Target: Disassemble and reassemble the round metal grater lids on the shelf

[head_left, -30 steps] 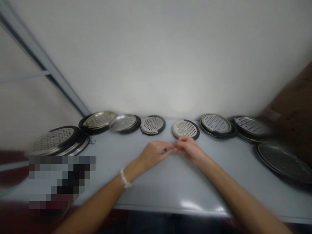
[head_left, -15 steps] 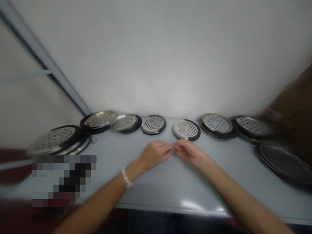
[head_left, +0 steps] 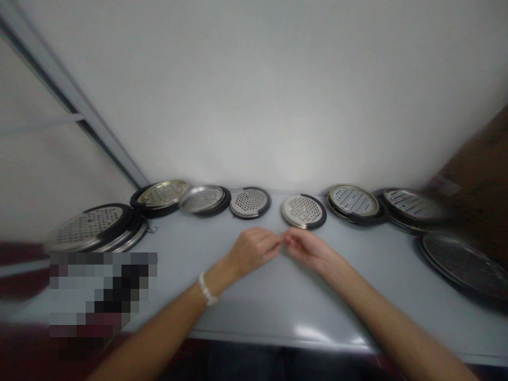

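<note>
My left hand (head_left: 257, 247), with a white beaded bracelet (head_left: 207, 289) at the wrist, is closed in a pinch over the middle of the table. Fingertip to fingertip with it, my right hand (head_left: 307, 247) is pinched as well. Whatever sits between the fingertips is too small to make out. Just beyond my hands lie two round metal graters with small holes and black edging: one grater (head_left: 304, 210) nearest my right hand, the other grater (head_left: 249, 202) slightly to its left.
More round graters line the wall: a stack (head_left: 89, 227) at far left, a gold-rimmed one (head_left: 164, 194), a silver one (head_left: 204, 198), slotted ones (head_left: 353, 202) (head_left: 410, 205) and a dark-looking disc (head_left: 464, 262) at right. A cardboard box (head_left: 480, 185) stands at the right edge of the grey table (head_left: 254, 312).
Almost nothing differs. Both hands keep the same pinch at the same spot, and the graters have not moved.
</note>
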A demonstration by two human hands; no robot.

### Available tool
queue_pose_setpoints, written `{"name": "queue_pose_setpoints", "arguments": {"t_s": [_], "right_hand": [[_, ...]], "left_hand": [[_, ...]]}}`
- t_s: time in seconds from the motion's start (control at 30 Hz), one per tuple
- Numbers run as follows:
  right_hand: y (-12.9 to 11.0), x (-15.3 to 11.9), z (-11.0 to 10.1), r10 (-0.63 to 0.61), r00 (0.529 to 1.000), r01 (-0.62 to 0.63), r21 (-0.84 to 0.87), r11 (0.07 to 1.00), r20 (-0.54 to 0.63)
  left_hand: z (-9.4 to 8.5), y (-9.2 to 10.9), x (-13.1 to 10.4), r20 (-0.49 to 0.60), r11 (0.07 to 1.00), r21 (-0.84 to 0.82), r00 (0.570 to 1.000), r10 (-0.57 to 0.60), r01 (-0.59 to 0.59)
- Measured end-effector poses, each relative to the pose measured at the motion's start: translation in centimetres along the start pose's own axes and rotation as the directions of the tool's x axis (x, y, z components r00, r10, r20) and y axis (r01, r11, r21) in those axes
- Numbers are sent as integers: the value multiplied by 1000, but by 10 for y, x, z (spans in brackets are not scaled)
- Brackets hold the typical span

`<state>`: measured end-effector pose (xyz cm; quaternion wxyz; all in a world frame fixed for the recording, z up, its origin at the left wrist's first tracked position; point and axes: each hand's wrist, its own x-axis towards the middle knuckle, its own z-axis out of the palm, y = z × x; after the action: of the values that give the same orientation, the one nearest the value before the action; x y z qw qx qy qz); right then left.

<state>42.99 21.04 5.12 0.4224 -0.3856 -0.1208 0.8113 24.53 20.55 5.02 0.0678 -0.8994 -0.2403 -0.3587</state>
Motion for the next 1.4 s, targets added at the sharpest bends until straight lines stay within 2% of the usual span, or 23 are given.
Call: {"name": "queue_pose_setpoints", "arguments": {"t_s": [0.13,0.6,0.97,1.13,1.33,1.4], "right_hand": [[1,1,0,-2,1000,1,24,1000,14],[3,2,1,29,998,-33,61,998,64],[2,2,-1,39,995,-45,61,997,96],[0,-1,1,28,993,-35,59,998,111],[0,-8,7,-6,993,5,4,1000,116],[1,-10,8,-29,993,32,-27,999,113]], "left_hand": [[0,3,1,2,1000,15,1000,-19,19],[-4,6,4,36,996,76,998,52,-54],[-2,7,3,7,997,78,1000,5,-6],[-6,5,4,16,996,78,999,52,-53],[-11,3,3,-53,996,28,995,82,-80],[-11,4,3,-75,998,-27,996,57,-59]]}}
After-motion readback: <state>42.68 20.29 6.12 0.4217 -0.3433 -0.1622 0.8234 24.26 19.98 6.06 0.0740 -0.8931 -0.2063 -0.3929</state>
